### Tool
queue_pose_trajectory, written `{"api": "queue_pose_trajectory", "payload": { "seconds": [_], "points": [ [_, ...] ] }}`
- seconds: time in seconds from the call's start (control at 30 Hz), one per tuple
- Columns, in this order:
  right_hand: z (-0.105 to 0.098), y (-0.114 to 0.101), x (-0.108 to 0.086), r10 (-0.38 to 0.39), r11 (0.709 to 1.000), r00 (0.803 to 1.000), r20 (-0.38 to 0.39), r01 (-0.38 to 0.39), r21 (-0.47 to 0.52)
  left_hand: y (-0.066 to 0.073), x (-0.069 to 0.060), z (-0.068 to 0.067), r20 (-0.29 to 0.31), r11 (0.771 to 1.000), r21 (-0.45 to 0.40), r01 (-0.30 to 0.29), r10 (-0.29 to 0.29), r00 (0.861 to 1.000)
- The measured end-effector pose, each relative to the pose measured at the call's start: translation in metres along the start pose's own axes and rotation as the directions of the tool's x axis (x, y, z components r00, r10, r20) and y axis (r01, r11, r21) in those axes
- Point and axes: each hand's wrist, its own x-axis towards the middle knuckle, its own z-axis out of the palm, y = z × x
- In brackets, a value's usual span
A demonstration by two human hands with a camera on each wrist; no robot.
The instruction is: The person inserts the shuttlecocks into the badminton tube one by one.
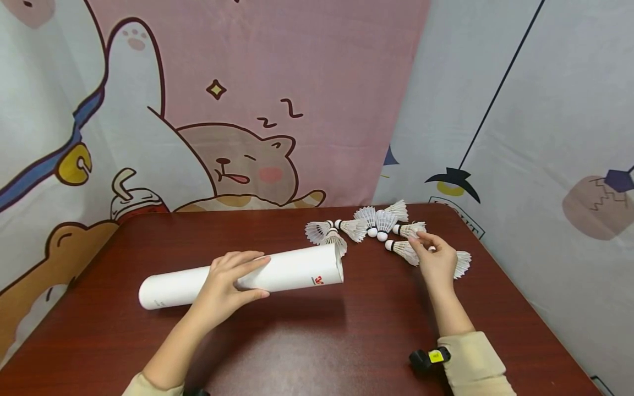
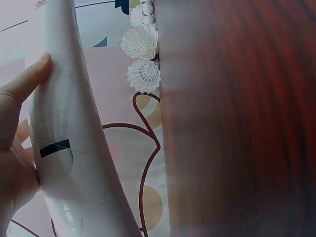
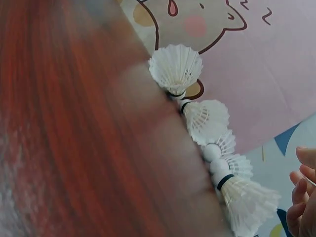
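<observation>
My left hand (image 1: 225,286) grips a long white cardboard tube (image 1: 297,269) around its middle. The tube lies tilted above the table, its right end higher and bearing a small red logo. In the left wrist view the thumb and the tube (image 2: 74,123) show close up. To the right, my right hand (image 1: 438,261) is over the shuttlecocks, thumb and forefinger bent near the feathers of a white shuttlecock (image 1: 408,229). Another shuttlecock (image 1: 463,264) is partly hidden behind that hand. In the right wrist view the fingers (image 3: 296,192) appear at the edge, with a gap below the thumb.
Several more shuttlecocks (image 1: 353,230) lie in a loose cluster near the back right of the brown table (image 1: 297,352). Some have feather skirts, others look like netted plastic. A cartoon-printed cloth (image 1: 322,82) hangs behind the table and along its sides.
</observation>
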Motion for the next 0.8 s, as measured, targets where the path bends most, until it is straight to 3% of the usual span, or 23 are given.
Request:
{"api": "queue_pose_trajectory", "payload": {
  "seconds": [0.43,0.8],
  "points": [
    [0.002,0.020,0.000,0.042,0.996,0.999,-0.001,-0.042,-0.077,-0.001,0.000,0.000,0.014,1.000,-0.002,-0.007,0.007,1.000],
    [0.003,0.027,0.000,0.080,0.994,0.996,0.039,-0.077,-0.071,-0.001,0.000,0.000,0.019,1.000,-0.001,-0.003,0.003,1.000]
  ]
}}
